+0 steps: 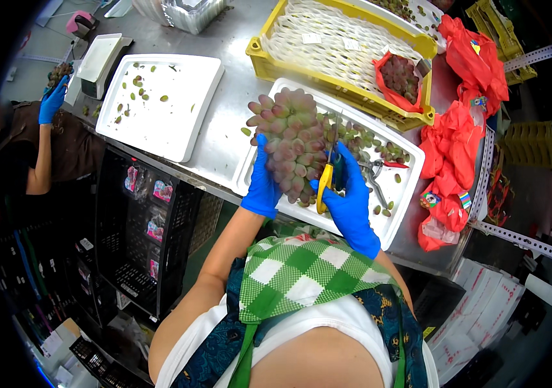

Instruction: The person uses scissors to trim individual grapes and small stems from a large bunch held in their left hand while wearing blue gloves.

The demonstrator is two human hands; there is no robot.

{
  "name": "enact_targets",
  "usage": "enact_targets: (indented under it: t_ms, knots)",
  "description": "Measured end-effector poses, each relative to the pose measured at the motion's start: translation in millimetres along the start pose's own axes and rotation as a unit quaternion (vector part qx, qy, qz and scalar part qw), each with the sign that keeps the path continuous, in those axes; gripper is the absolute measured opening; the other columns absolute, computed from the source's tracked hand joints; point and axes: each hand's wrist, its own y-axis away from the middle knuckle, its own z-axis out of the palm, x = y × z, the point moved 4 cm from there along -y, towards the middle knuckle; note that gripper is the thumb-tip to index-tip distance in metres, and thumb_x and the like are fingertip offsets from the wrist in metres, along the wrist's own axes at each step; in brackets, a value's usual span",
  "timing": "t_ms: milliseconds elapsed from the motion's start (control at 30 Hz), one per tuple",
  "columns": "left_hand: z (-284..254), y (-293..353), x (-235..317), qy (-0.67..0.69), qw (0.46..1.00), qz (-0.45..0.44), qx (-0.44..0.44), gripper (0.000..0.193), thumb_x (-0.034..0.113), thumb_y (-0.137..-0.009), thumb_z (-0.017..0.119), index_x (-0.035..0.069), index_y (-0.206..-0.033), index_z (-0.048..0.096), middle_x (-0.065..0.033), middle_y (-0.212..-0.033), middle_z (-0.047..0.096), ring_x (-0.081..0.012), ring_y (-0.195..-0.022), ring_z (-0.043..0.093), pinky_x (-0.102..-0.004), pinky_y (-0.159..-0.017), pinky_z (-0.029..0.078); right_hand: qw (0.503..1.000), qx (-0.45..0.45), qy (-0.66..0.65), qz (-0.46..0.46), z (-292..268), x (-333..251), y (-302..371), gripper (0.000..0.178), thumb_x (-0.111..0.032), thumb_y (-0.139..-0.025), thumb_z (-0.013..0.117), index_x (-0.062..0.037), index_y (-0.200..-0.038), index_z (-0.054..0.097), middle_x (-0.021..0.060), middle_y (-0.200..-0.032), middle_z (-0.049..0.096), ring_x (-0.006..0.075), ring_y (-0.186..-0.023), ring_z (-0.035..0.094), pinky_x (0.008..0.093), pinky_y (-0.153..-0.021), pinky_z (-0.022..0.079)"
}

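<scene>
1. Left hand point(262, 187), in a blue glove, wraps its fingers round the grape bunch point(292, 139), holding it over the white tray point(389, 220) so trimmings drop in.
2. Right hand point(348, 194) grips yellow scissors point(325, 181) tight, blades at the bunch's right side.
3. Bare steel table point(224, 139) lies left; red bags point(447, 168) crowd the right edge.

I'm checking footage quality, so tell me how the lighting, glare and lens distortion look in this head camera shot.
Head view: bright, even light; soft glare on the steel table; straight edges such as the yellow crate rim bow toward the black fisheye border; the grape bunch, left hand, and right hand with scissors look sharp.
</scene>
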Motion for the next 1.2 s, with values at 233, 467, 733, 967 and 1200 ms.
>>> enact_targets:
  t_ms: [233, 467, 733, 967, 1200]
  knots:
    - [-16, 11, -6, -0.019, 0.998, -0.011, 0.065, 0.058, 0.043, -0.086, 0.041, 0.01, -0.131, 0.026, -0.0063, -0.127, 0.038, -0.019, -0.113, 0.043, -0.0323, -0.09, 0.04, 0.991, 0.029, -0.129, 0.014, -7, 12, -13, 0.063, -0.003, -0.075, 0.062, -0.0034, -0.129, 0.029, 0.0088, -0.121, 0.044, 0.0147, -0.106, 0.044, 0.0266, -0.087, 0.04]
    - [6, 10, 11, -0.269, 0.95, 0.129, 0.093, 0.06, 0.018, -0.084, 0.049, 0.008, -0.134, 0.017, -0.0071, -0.128, 0.033, -0.0174, -0.117, 0.034, -0.0287, -0.097, 0.029, 0.979, 0.01, -0.181, 0.088, -13, 23, -14, 0.053, -0.005, -0.08, 0.055, -0.0037, -0.129, 0.033, 0.0037, -0.12, 0.044, 0.0088, -0.1, 0.045, 0.0207, -0.079, 0.039]
    - [37, 12, 25, -0.344, 0.927, 0.117, 0.098, 0.056, 0.016, -0.086, 0.045, 0.007, -0.134, 0.018, -0.0081, -0.132, 0.029, -0.0188, -0.12, 0.03, -0.031, -0.099, 0.026, 0.915, -0.032, -0.364, 0.169, -18, 31, -9, 0.039, -0.009, -0.084, 0.05, -0.0053, -0.122, 0.04, 0.002, -0.107, 0.051, 0.0087, -0.09, 0.051, 0.0207, -0.075, 0.043]
    - [63, 7, 33, -0.384, 0.915, 0.117, 0.03, 0.056, 0.012, -0.084, 0.047, 0.009, -0.134, 0.021, -0.0069, -0.132, 0.03, -0.0185, -0.112, 0.041, -0.03, -0.093, 0.035, 0.867, 0.003, -0.447, 0.22, -21, 72, -8, 0.034, -0.019, -0.085, 0.051, -0.0095, -0.117, 0.042, -0.0013, -0.092, 0.054, 0.0065, -0.078, 0.054, 0.0199, -0.063, 0.045]
    - [58, 7, 30, -0.395, 0.911, 0.101, 0.052, 0.059, 0.007, -0.081, 0.051, 0.011, -0.133, 0.024, -0.0057, -0.129, 0.034, -0.0178, -0.11, 0.043, -0.0298, -0.091, 0.037, 0.91, -0.053, -0.367, 0.182, -31, 105, -9, 0.048, -0.03, -0.09, 0.04, -0.0061, -0.129, 0.029, 0.0101, -0.122, 0.044, 0.0228, -0.108, 0.048, 0.0351, -0.088, 0.043]
